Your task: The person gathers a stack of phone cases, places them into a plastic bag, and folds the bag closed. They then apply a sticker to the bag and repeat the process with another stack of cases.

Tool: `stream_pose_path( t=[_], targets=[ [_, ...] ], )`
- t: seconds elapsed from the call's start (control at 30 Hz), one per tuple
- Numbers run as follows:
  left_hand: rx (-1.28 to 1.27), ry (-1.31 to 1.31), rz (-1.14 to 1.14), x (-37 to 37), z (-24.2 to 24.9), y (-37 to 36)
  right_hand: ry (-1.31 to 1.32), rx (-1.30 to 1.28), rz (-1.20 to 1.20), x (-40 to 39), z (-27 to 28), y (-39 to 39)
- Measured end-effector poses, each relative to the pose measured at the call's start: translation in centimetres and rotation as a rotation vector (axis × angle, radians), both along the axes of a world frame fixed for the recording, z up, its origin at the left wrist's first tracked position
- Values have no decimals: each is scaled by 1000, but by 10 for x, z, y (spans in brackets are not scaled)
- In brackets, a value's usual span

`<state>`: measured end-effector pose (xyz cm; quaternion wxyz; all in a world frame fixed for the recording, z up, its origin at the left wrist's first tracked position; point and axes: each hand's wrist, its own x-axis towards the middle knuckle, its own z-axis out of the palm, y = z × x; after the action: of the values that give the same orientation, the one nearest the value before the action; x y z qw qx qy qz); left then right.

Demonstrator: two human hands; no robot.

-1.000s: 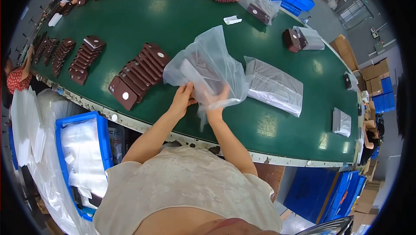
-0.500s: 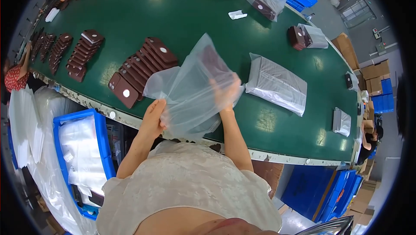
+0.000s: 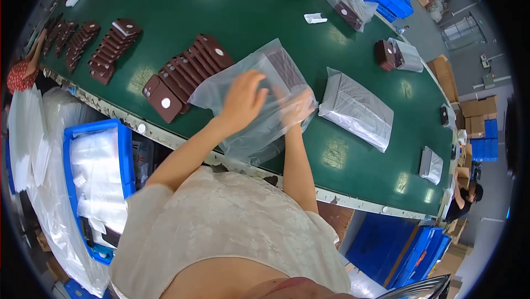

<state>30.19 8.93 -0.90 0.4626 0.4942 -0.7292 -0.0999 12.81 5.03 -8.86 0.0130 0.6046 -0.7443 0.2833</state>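
Observation:
A clear plastic bag (image 3: 243, 133) lies spread in front of me, with a stack of dark brown cases (image 3: 284, 67) showing through its far end. Over the bag is my left hand (image 3: 244, 99), fingers apart and holding nothing. My right hand (image 3: 296, 108) shows through the plastic, at the near end of the stack; what its fingers grip is blurred. Just left of the bag, a leaning row of brown cases (image 3: 185, 75) rests on the green table (image 3: 221, 12). To the right sits a filled, wrapped bag (image 3: 359, 108).
More rows of cases (image 3: 113, 48) stand at the left. Bagged stacks (image 3: 350, 12) (image 3: 406, 56) (image 3: 430, 165) lie toward the right edge. A blue crate (image 3: 99, 172) of plastic bags is below the table's left edge. Co-workers are at the far side and both ends.
My left hand has let go of the bag's near-left edge and moved up and right over it. The brown stack inside shows more clearly, and the camera view has shifted slightly.

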Motion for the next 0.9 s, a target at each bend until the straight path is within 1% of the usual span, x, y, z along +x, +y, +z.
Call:
stream_pose_path(
  t=[0.07,0.1,0.17,0.2,0.23,0.3,0.37,0.43,0.5,0.53,0.57,0.63,0.67,0.7,0.77,0.8,0.87,0.9],
  targets=[
    [112,-92,-33,-26,-63,-30,-18,23,164,-21,-30,-2],
    [107,-86,-15,-32,-74,-34,-29,33,247,-31,-34,-4],
    [145,-162,-46,-33,-83,-38,-209,8,430,-53,-13,20],
    [145,-157,-13,-24,-75,-33,-262,42,473,-62,3,35],
    [227,-44,-135,-12,-55,-18,-314,89,522,-71,19,52],
    [384,192,-376,14,-14,16,-232,174,378,-89,39,82],
    [-9,-37,-59,65,0,52,-389,155,93,-115,38,89],
    [-146,-115,452,115,3,74,-328,-50,-6,-96,82,83],
    [10,-130,867,153,-27,97,-498,-233,187,-58,108,63],
    [14,-135,875,156,-37,100,-505,-198,312,-31,123,51],
    [96,-74,835,161,-46,102,-511,-165,441,3,137,40],
    [258,57,757,167,-57,109,-392,-39,763,63,158,19],
    [258,65,769,165,-61,108,-347,-39,858,88,151,3],
    [227,390,727,158,-61,98,-299,-44,951,110,138,-14],
    [139,1026,581,153,-59,72,-219,46,983,141,106,-48],
    [131,1032,579,157,-64,63,-211,40,987,153,93,-61],
    [306,1113,664,165,-75,45,-251,303,933,167,75,-77],
    [393,1149,705,169,-74,37,-246,297,937,173,78,-76]
  ],
)
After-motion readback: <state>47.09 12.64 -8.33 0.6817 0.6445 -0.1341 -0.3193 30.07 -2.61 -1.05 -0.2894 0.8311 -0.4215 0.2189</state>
